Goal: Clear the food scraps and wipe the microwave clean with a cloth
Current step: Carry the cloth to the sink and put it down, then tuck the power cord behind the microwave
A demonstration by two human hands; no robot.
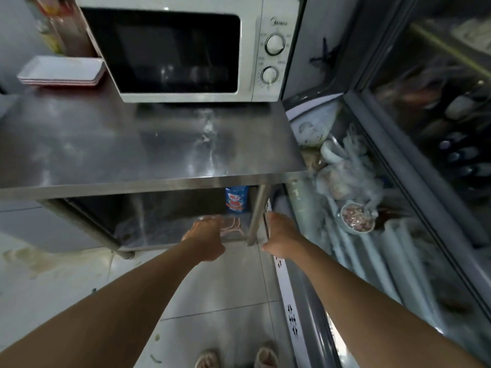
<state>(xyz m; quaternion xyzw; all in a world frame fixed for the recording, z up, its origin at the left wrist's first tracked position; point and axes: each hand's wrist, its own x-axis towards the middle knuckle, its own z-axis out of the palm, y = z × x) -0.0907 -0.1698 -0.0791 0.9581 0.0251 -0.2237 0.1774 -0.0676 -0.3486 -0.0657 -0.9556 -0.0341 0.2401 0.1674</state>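
Down low, both hands reach under the steel bench (148, 144) toward its lower shelf (159, 224). Left hand (206, 239) at about 6 o'clock in the head view, back of hand up, fingers extended forward onto a pinkish folded cloth (232, 224) lying on the shelf; fingertips are hidden by the hand itself, so cannot tell if the grip is clamped on the cloth or just resting on it. Right hand (280, 236) sits just right of the bench leg (256, 216), at 5 o'clock, fingers pointing forward and loosely together, touching or close to the white edge of the chest freezer (287, 288); holds nothing visible, grip looks relaxed. Microwave (191, 49) stands at the back of the bench top at 12 o'clock, door shut, white body, dark window, two dials (273, 59) on its right panel. Bench surface in front of it shows wet-looking smears. Stack of white rectangular trays (62, 70) at 10 o'clock, just left of the microwave. Blue and red bag (236, 199) stands on the lower shelf, behind the cloth. Freezer with glass lid runs along the right, 2 to 4 o'clock, with frosted bags and a small bowl of pinkish food (357, 217) inside. Tiled floor (212, 301) below, a slippered foot (267, 355) at 6 o'clock, a pale spill at 8 o'clock.
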